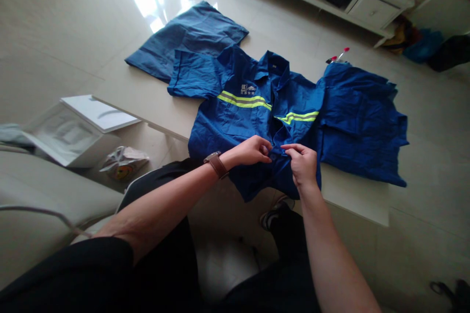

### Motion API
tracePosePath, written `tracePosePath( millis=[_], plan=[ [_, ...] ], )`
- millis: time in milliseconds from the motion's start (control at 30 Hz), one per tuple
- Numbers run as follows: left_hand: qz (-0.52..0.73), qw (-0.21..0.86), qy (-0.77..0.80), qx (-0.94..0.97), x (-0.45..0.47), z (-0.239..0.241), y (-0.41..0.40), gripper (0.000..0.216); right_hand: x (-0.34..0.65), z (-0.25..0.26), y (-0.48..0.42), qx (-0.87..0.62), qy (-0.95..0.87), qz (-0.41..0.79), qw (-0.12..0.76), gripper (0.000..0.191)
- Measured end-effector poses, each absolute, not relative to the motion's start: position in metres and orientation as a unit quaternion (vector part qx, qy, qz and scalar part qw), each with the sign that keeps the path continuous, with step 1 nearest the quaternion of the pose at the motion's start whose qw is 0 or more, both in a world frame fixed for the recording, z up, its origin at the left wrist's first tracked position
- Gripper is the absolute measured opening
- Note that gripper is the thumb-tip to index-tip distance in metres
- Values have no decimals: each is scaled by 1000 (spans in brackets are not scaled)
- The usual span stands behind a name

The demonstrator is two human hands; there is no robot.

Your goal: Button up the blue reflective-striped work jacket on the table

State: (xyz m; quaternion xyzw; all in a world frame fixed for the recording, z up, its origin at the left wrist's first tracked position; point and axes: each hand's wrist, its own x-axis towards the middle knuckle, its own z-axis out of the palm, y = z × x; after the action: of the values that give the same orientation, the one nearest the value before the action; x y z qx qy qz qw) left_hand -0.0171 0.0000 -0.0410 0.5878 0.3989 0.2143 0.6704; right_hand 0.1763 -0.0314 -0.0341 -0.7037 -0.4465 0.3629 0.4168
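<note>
Hands meet at the front opening of a blue shirt point(235, 122) with yellow stripes, spread on the counter point(154, 102) — left hand point(253, 150) and right hand point(303, 164) each with fingers pinched on the fabric near the hem. More blue clothes point(362, 117) lie beside it — another piece point(187, 34) beyond.

shirt point(238, 122) on table point(352, 190) | garments left-behind point(183, 39), right point(360, 117) | hands point(253, 150) at hem
</note>
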Motion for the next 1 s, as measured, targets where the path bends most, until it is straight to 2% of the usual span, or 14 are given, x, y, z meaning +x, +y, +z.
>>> tracePosePath(
  millis=[167,533,633,767,867,1000],
  plan=[
    [227,674,399,579,-18,-40,1,28,173,-30,-33,-691,-463,353,429,23],
    [156,627,421,636,-18,-24,-2,24,168,-25,-35,-698,-491,346,390,26],
    [126,626,390,663,-18,-24,-1,31,166,-22,-37,-723,-528,299,331,29],
    [83,650,346,671,-18,-23,-4,39,164,-20,-39,-756,-589,212,193,25],
    [34,672,322,666,-15,-23,-8,34,164,-21,-39,-772,-597,180,120,26],
    [-62,719,320,614,-10,-24,-12,20,167,-24,-40,-778,-601,169,69,30]
  ],
)
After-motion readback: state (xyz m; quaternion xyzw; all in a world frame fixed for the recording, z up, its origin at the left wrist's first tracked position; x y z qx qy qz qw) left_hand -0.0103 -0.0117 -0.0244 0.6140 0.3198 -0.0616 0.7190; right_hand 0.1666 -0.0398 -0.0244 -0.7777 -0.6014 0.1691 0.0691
